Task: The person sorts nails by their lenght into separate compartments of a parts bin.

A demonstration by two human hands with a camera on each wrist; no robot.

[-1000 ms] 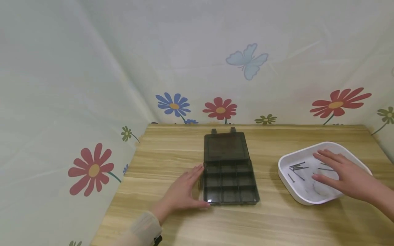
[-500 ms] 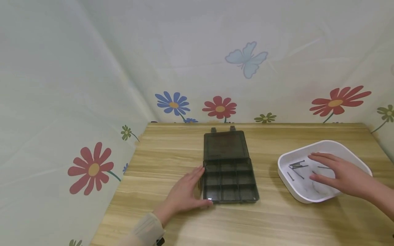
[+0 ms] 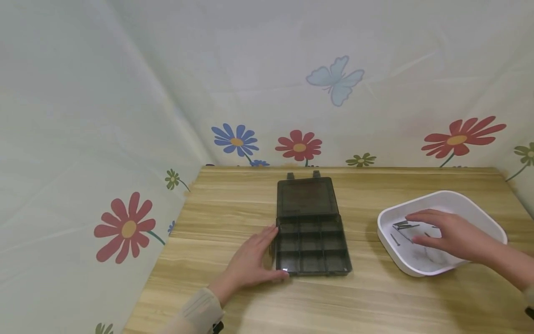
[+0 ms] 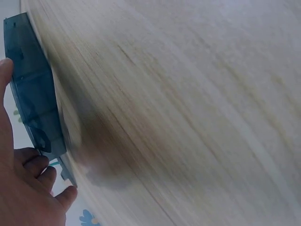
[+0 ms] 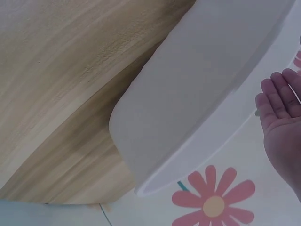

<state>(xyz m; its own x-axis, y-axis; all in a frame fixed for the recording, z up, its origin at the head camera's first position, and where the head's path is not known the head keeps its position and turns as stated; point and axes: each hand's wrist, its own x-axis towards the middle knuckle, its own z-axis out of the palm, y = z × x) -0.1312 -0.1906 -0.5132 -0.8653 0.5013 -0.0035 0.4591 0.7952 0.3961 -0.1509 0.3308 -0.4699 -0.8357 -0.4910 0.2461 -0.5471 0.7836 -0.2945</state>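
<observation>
A dark translucent compartment box point(image 3: 312, 261) lies on the table with its lid folded back, away from the person. My left hand point(image 3: 245, 263) rests against its left side, thumb at the front corner and fingers fairly straight; the left wrist view shows the box point(image 4: 34, 89) side-on beside this hand point(image 4: 26, 193). My right hand point(image 3: 456, 235) hovers over the white tray point(image 3: 394, 260), thumb and fingers apart, holding nothing visible. Several thin metal nails or screws point(image 3: 402, 226) lie in the tray, partly hidden by that hand. In the right wrist view, the tray wall point(image 5: 160, 108) hides the nails.
The wood-grain table point(image 3: 233, 195) ends at the back against a pale cloth point(image 3: 258, 69) printed with flowers and a butterfly. More cloth hangs along the left side. Two latches point(image 3: 316, 174) stick out from the lid's far edge.
My right hand has moved left and slightly lower over the tray, closer to the nails or screws, its fingers bending a little more. The left hand and box stay in place.
</observation>
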